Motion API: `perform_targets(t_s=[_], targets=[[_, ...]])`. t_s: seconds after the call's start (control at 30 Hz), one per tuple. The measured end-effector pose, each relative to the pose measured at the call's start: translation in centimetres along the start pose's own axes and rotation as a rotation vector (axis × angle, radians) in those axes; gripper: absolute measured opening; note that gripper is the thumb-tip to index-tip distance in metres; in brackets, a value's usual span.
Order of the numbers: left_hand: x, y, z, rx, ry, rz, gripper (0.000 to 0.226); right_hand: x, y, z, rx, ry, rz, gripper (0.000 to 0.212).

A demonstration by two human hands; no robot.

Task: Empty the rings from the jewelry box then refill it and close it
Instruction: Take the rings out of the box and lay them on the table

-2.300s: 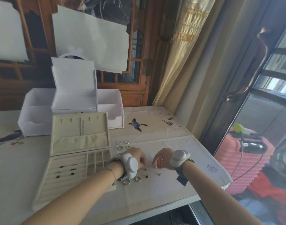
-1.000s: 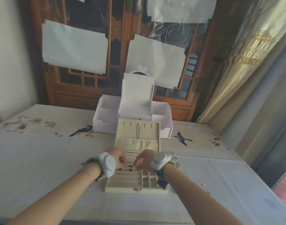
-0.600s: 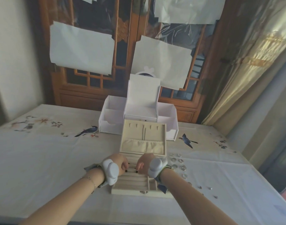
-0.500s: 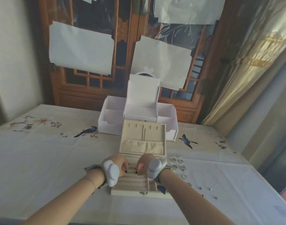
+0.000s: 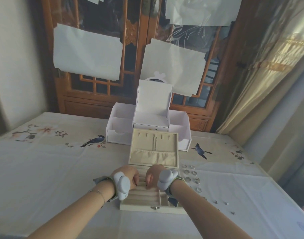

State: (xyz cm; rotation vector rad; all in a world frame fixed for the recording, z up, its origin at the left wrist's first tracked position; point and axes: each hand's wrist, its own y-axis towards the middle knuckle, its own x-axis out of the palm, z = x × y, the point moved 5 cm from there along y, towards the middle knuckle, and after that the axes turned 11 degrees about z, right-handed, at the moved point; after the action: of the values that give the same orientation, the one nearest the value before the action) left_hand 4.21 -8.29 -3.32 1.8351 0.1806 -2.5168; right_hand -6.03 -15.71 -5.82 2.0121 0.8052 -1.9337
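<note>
The jewelry box sits open on the tabletop directly in front of me, its lid standing upright at the far edge with the lined inside facing me. A metal clasp shows at the middle of the near wall. The visible ring rows in the near part of the tray hold nothing; small square compartments lie at the tray's right side.

Both my hands are over the ring rows in the far half of the tray, side by side and close together. My left hand is curled, fingers bent downward onto the rows; its grip is drawn together, though I cannot tell whether it holds a ring. My right hand is likewise curled with fingertips down at the rows, grip drawn together, contents hidden from me. Each wrist carries a pale strapped-on device.

The rings lie loose on the tabletop just to the right of the box, clustered near its far right corner, with a few smaller pieces scattered nearer to me.

Behind the jewelry box, close to its lid, stands a white organizer box with its own lid raised. The cloth on the tabletop carries printed birds.
</note>
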Motion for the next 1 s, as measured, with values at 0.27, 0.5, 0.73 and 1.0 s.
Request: perform_targets(t_s=[0.27, 0.5, 0.73, 1.0], targets=[[0.0, 0.4, 0.4, 0.041, 0.016, -0.066, 0.024, 0.0, -0.2, -0.7, -0.051, -0.022, -0.069, 0.011], [0.1, 0.4, 1.1, 0.049, 0.092, -0.119, 0.028, 0.3, 0.2, -1.0, -0.045, -0.074, -0.099, 0.017], [0.3, 0.5, 1.3, 0.052, 0.093, -0.164, 0.02, -0.8, -1.6, -1.5, -0.116, -0.033, -0.023, 0.03], [-0.3, 0.2, 0.7, 0.064, 0.104, -0.071, 0.023, -1.8, -2.7, -1.5, -0.124, 0.085, 0.086, 0.024]])
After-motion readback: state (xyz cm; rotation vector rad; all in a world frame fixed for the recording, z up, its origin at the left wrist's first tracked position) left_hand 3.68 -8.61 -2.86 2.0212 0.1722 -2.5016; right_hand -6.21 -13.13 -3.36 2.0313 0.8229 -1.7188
